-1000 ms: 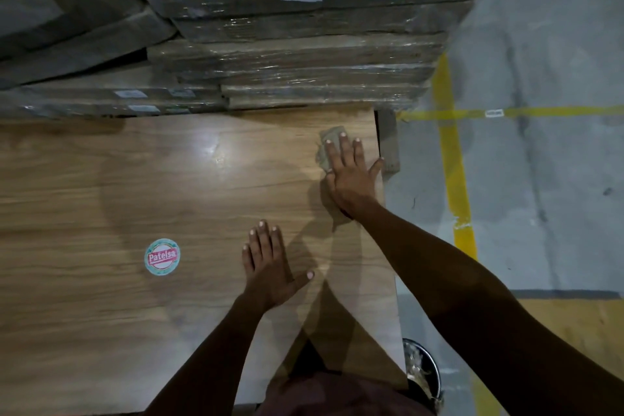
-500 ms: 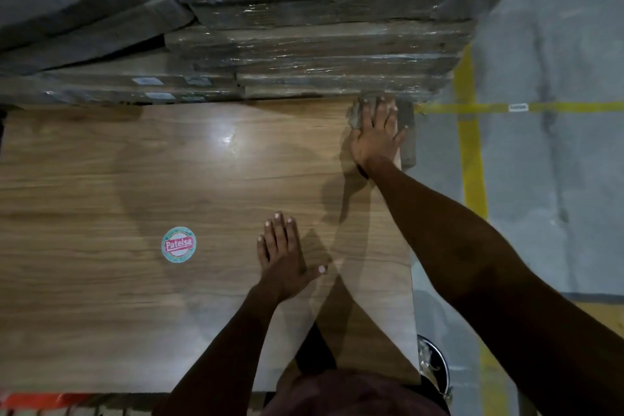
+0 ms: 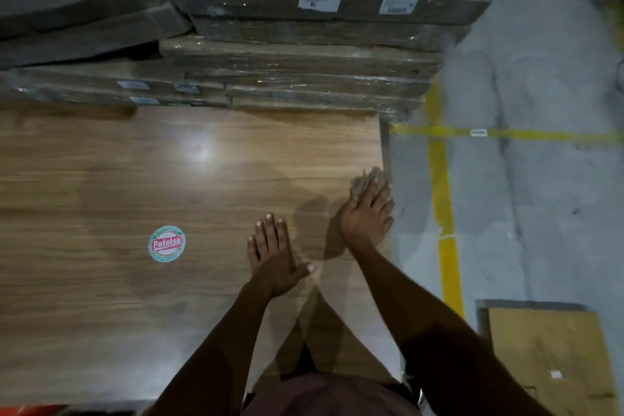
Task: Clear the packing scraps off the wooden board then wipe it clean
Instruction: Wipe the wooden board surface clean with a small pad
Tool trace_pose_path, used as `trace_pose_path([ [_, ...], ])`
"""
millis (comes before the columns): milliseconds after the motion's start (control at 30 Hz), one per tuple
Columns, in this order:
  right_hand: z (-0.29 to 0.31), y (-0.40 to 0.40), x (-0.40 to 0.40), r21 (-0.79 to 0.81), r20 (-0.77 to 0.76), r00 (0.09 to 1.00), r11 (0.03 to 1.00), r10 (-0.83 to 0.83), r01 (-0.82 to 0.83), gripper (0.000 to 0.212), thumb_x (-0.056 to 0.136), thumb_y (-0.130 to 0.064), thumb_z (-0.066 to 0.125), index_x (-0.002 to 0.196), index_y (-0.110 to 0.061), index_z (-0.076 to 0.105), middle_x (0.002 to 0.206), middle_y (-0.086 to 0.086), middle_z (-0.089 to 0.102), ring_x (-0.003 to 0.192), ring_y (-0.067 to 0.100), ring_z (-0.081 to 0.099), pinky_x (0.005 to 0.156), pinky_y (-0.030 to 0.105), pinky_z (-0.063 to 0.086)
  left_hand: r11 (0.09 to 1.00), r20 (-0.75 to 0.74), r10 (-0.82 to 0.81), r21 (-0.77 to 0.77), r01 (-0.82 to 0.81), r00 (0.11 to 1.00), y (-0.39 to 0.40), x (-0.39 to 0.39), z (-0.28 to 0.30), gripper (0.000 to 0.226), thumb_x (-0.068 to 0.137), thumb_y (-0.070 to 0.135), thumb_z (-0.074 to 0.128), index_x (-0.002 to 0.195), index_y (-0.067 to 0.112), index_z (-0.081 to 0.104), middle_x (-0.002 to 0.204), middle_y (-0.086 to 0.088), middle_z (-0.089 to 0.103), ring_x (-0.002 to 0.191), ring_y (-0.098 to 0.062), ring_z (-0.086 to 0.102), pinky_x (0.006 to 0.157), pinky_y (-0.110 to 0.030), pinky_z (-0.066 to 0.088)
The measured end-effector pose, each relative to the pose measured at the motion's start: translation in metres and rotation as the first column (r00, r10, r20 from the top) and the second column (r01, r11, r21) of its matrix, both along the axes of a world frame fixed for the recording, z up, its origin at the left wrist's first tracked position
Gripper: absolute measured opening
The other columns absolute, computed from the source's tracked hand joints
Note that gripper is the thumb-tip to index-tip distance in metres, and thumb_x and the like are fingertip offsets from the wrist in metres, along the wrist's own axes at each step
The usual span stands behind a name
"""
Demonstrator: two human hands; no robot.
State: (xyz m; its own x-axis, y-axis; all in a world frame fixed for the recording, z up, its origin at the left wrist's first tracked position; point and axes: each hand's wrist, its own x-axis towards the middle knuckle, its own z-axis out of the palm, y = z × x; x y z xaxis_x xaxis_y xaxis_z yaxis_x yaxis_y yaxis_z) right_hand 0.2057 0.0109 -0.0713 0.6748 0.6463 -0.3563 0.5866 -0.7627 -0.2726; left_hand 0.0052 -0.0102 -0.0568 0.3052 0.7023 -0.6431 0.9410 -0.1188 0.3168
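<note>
A large wooden board [image 3: 101, 297] with a round Patelsa sticker [image 3: 167, 243] fills the lower left. My right hand [image 3: 366, 218] presses a crumpled greyish rag [image 3: 368, 181] flat against the board at its right edge, fingers laid over the cloth. My left hand [image 3: 273, 255] rests flat on the board with straight fingers and the thumb spread, a little left of the right hand. No loose scraps show on the board.
Stacks of plastic-wrapped flat packages [image 3: 304, 54] rise directly behind the board. To the right is grey concrete floor with yellow tape lines [image 3: 442, 196]. A flattened cardboard sheet [image 3: 553, 358] lies on the floor at the lower right.
My right hand has slid the rag back from the board's far right corner toward me along the right edge. The left hand has stayed planted.
</note>
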Motion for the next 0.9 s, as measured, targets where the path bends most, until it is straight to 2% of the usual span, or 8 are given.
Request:
trace_pose_path([
  [200, 0.006, -0.115, -0.022, -0.137, 0.044, 0.992, 0.984, 0.121, -0.114, 0.074, 0.095, -0.043, 0.033, 0.163, -0.021, 0.015, 0.169, 0.016, 0.012, 0.149, 0.046, 0.027, 0.112, 0.059, 0.033, 0.999, 0.078, -0.014, -0.047, 0.018, 0.997, 0.002, -0.001, 0.004, 0.131, 0.080, 0.078, 0.055, 0.151, 0.011, -0.032, 0.141, -0.012, -0.057, 0.131, -0.035, -0.051, 0.113, -0.054, -0.024],
  [367, 0.014, -0.174, -0.045, -0.234, 0.090, 0.996, 0.972, 0.005, 0.016, 0.072, 0.103, -0.041, 0.037, 0.163, -0.017, 0.005, 0.170, 0.017, 0.002, 0.152, 0.043, 0.018, 0.115, 0.053, 0.030, 0.992, 0.166, -0.096, -0.063, 0.107, 0.982, 0.011, -0.009, 0.009, 0.129, 0.082, 0.062, 0.068, 0.153, 0.012, -0.028, 0.146, -0.013, -0.053, 0.130, -0.033, -0.051, 0.115, -0.055, -0.020],
  [433, 0.020, -0.186, -0.054, -0.268, 0.087, 0.995, 0.960, -0.053, 0.075, 0.072, 0.104, -0.041, 0.037, 0.162, -0.014, 0.005, 0.169, 0.020, 0.003, 0.151, 0.043, 0.018, 0.116, 0.052, 0.030, 0.988, 0.203, -0.149, -0.001, 0.152, 0.968, 0.010, -0.027, 0.009, 0.119, 0.086, 0.056, 0.068, 0.157, 0.018, -0.019, 0.154, -0.009, -0.045, 0.139, -0.029, -0.044, 0.119, -0.049, -0.016],
  [567, 0.024, -0.206, -0.070, -0.326, 0.095, 0.980, 0.925, -0.172, 0.194, 0.072, 0.105, -0.042, 0.038, 0.160, -0.007, 0.009, 0.163, 0.027, 0.015, 0.147, 0.045, 0.026, 0.115, 0.050, 0.034, 0.961, 0.289, -0.276, 0.114, 0.254, 0.916, 0.009, -0.078, -0.001, 0.089, 0.093, 0.042, 0.064, 0.161, 0.019, 0.011, 0.168, -0.005, -0.012, 0.156, -0.027, -0.011, 0.124, -0.043, 0.000],
  [633, 0.025, -0.214, -0.073, -0.320, 0.096, 0.967, 0.913, -0.236, 0.254, 0.074, 0.103, -0.043, 0.041, 0.158, -0.003, 0.011, 0.159, 0.029, 0.021, 0.143, 0.045, 0.031, 0.115, 0.049, 0.035, 0.956, 0.328, -0.288, 0.150, 0.252, 0.899, 0.000, -0.099, -0.005, 0.085, 0.087, 0.050, 0.055, 0.158, 0.015, 0.024, 0.169, -0.005, 0.001, 0.156, -0.028, -0.001, 0.125, -0.045, 0.009],
  [733, 0.032, -0.223, -0.080, -0.355, 0.087, 0.931, 0.862, -0.355, 0.362, 0.078, 0.098, -0.045, 0.051, 0.156, -0.004, 0.018, 0.157, 0.028, 0.024, 0.142, 0.040, 0.034, 0.115, 0.046, 0.035, 0.962, 0.354, -0.266, 0.155, 0.225, 0.897, -0.025, -0.129, -0.009, 0.097, 0.072, 0.064, 0.034, 0.155, 0.014, 0.033, 0.168, -0.006, 0.012, 0.156, -0.030, 0.007, 0.123, -0.044, 0.013],
  [833, 0.032, -0.228, -0.103, -0.413, 0.070, 0.960, 0.868, -0.273, 0.277, 0.079, 0.099, -0.041, 0.053, 0.156, -0.002, 0.015, 0.158, 0.027, 0.022, 0.144, 0.041, 0.030, 0.118, 0.044, 0.032, 0.963, 0.361, -0.258, 0.171, 0.208, 0.896, -0.056, -0.157, -0.019, 0.093, 0.074, 0.061, 0.036, 0.155, 0.015, 0.034, 0.167, -0.004, 0.011, 0.155, -0.031, 0.007, 0.122, -0.048, 0.014],
  [900, 0.038, -0.229, -0.128, -0.384, 0.068, 0.987, 0.909, -0.147, 0.162, 0.077, 0.096, -0.040, 0.060, 0.152, -0.004, 0.023, 0.150, 0.023, 0.032, 0.137, 0.040, 0.039, 0.114, 0.043, 0.039, 0.960, 0.368, -0.260, 0.200, 0.197, 0.893, -0.075, -0.173, -0.026, 0.083, 0.082, 0.052, 0.046, 0.155, 0.016, 0.034, 0.166, 0.001, 0.008, 0.155, -0.030, 0.007, 0.122, -0.048, 0.013],
])
